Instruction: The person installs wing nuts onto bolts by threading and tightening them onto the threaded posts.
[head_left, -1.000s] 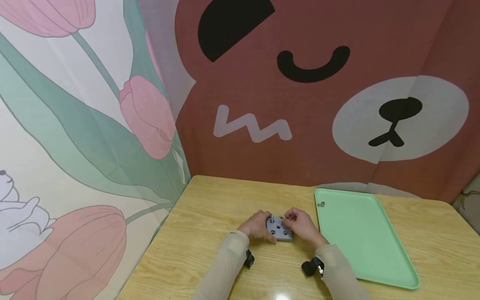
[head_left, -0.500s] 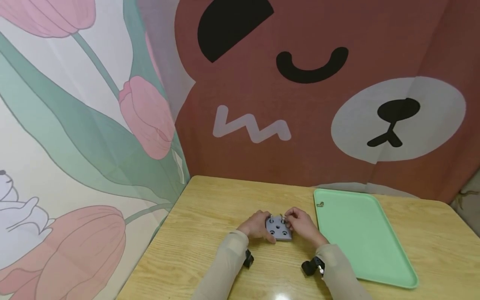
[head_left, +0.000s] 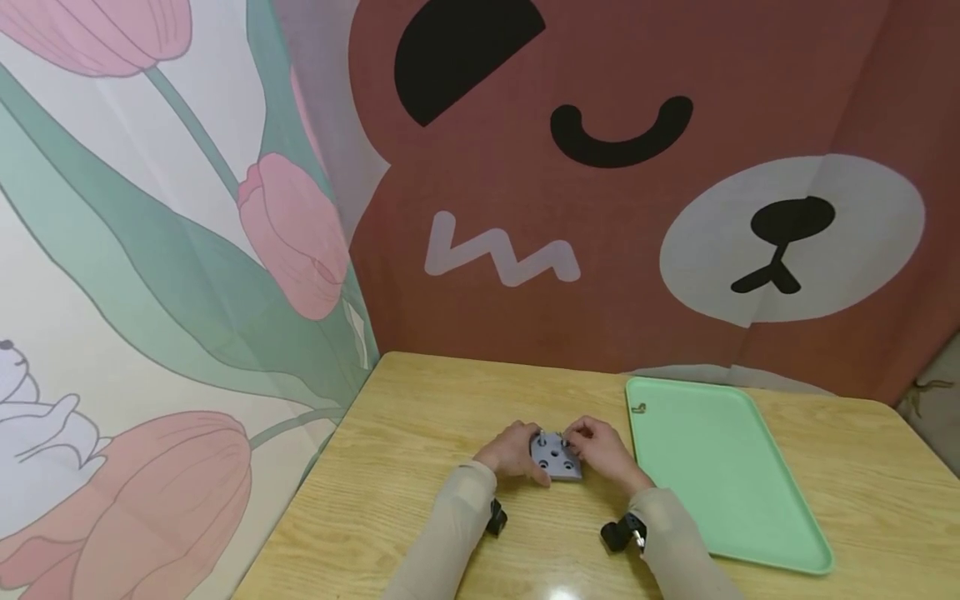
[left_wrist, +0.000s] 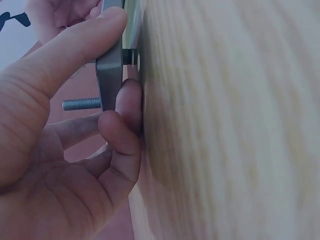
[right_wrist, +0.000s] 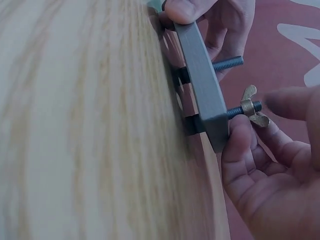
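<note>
In the head view my left hand (head_left: 516,452) grips the left side of a grey metal plate (head_left: 556,469) that has several holes. The left wrist view shows my thumb on the plate's face and fingers curled under its edge; a bare threaded bolt (left_wrist: 82,104) sticks out nearby. My right hand (head_left: 602,448) is at the plate's far right corner. There, in the right wrist view, a brass wing nut (right_wrist: 248,106) sits near the end of a second bolt, between my right fingertips. The other bolt (right_wrist: 229,63) carries no nut. Dark bolt heads show under the plate.
A light green tray (head_left: 735,483) lies on the wooden table (head_left: 420,408) to the right. One small brass-coloured piece (head_left: 638,408) rests by the tray's far left corner. Printed fabric (head_left: 495,317) hangs behind the table and along its left side.
My right fingers shift slightly around the wing nut: drawn back half a second ago, they now close in over the bolt. The left hand and plate stay in place.
</note>
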